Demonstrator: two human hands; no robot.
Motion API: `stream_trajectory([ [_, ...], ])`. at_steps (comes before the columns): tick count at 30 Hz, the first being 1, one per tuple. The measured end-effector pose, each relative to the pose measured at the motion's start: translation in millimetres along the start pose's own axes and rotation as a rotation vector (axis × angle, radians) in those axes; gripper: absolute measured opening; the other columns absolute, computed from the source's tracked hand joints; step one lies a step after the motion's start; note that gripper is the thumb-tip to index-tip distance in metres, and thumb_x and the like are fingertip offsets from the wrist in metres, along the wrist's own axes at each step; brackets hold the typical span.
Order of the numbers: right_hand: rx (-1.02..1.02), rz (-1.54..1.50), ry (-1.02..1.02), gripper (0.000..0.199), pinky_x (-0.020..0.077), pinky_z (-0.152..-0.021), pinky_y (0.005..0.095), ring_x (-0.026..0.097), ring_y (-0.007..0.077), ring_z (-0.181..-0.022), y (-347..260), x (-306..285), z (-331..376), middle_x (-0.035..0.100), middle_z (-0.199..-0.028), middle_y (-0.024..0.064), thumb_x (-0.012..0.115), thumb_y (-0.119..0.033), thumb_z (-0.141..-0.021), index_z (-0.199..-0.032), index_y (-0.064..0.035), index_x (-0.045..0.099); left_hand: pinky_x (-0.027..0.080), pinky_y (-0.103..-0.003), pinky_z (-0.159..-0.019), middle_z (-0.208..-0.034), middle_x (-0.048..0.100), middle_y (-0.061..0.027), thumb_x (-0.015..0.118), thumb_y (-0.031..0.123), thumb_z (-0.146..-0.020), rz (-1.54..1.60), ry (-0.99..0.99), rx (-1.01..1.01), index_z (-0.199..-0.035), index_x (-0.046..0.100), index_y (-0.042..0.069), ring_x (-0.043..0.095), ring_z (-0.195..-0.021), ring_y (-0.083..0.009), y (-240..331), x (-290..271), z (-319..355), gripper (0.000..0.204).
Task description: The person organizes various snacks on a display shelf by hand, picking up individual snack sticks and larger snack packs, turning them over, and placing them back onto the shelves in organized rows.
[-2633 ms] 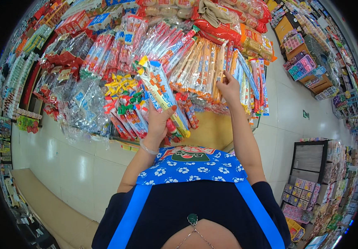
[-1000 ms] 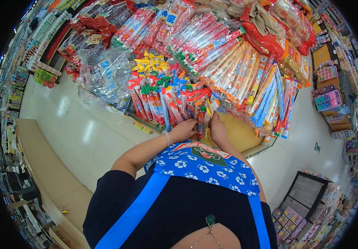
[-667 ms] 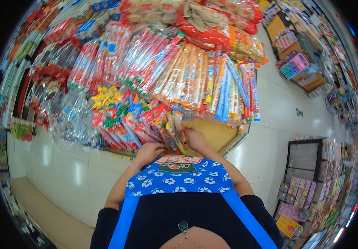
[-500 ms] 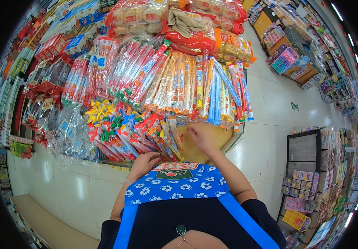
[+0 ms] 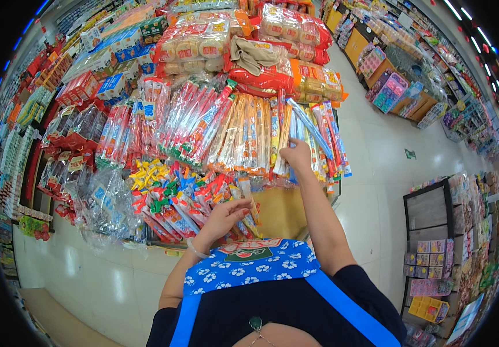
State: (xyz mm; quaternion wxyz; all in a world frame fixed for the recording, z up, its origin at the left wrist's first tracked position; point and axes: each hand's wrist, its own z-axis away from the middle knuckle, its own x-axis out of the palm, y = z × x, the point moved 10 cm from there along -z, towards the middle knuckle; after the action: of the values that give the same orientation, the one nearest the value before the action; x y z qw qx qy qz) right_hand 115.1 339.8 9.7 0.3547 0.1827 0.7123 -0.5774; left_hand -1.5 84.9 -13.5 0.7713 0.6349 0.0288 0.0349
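Long, slim snack packets in clear, orange, blue and red wrappers lie side by side in a row. On the right of that row, my right hand (image 5: pixel 297 156) has its thumb and fingers closed round the lower part of a long orange packet (image 5: pixel 286 126). Blue packets (image 5: pixel 313 133) lie just right of it. Lower down, my left hand (image 5: pixel 226 220) hovers over or touches the edge of a pile of shorter stick packets (image 5: pixel 183 214) with red, green and yellow ends. Its fingers are stretched out, and I see nothing in them.
A bare yellow-brown board (image 5: pixel 281 211) shows between my arms. Red bread bags (image 5: pixel 194 43), with a beige cloth (image 5: pixel 254 55) on them, are stacked at the back. Boxes (image 5: pixel 116 55) stand at the back left. Clear plastic bags (image 5: pixel 105 199) hang at the left. Shelves (image 5: pixel 434 231) stand to the right.
My right hand has moved up and right, from above the bare board to the long packets, and closed there. My left hand has lifted slightly and its fingers have straightened. The view has shifted a little.
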Motion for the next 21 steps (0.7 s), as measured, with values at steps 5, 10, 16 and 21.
stream_trajectory([
  [5,0.002,-0.724,-0.427,0.04,0.0506,-0.058,0.0275,0.062,0.0074,-0.067,-52.5,33.3,84.2,0.071,-0.084,0.0093,0.068,-0.004,-0.082,-0.12,0.0035,0.062,0.054,-0.033,-0.084,-0.116,0.063,-0.0099,0.056,0.009,-0.097,0.847,0.201,0.011,-0.145,0.036,0.006,0.064,-0.099,-0.0194,-0.1,-12.4,-46.1,0.052],
  [10,-0.357,0.196,0.02,0.024,0.0534,-0.062,0.0393,0.067,0.0301,-0.07,-55.2,9.4,39.8,0.07,-0.083,0.0156,0.061,-0.02,-0.089,-0.1,-0.0001,0.068,0.056,-0.036,-0.075,-0.103,0.061,-0.0063,0.056,0.006,-0.096,1.058,0.169,0.019,-0.14,0.04,0.007,0.063,-0.088,-0.0179,-21.1,-28.2,-58.6,0.047],
  [16,-0.135,0.597,-0.051,0.016,0.0549,-0.071,0.0457,0.069,0.0348,-0.08,-16.5,48.3,-3.4,0.07,-0.085,0.0186,0.064,-0.016,-0.081,-0.09,-0.0033,0.067,0.044,-0.026,-0.065,-0.112,0.056,-0.0034,0.056,0.011,-0.097,1.071,-0.055,0.118,-0.148,0.033,0.01,0.049,-0.083,-0.0117,10.9,-19.7,-29.4,0.057],
  [21,-0.001,0.187,-0.164,0.016,0.0567,-0.069,0.0386,0.069,0.0308,-0.073,10.2,44.1,-23.7,0.069,-0.083,0.0206,0.066,-0.008,-0.075,-0.088,0.0008,0.064,0.046,-0.028,-0.065,-0.116,0.056,-0.0051,0.046,0.023,-0.103,0.985,0.067,0.129,-0.144,0.037,0.012,0.053,-0.086,-0.0141,14.6,-28.0,-22.2,0.044],
])
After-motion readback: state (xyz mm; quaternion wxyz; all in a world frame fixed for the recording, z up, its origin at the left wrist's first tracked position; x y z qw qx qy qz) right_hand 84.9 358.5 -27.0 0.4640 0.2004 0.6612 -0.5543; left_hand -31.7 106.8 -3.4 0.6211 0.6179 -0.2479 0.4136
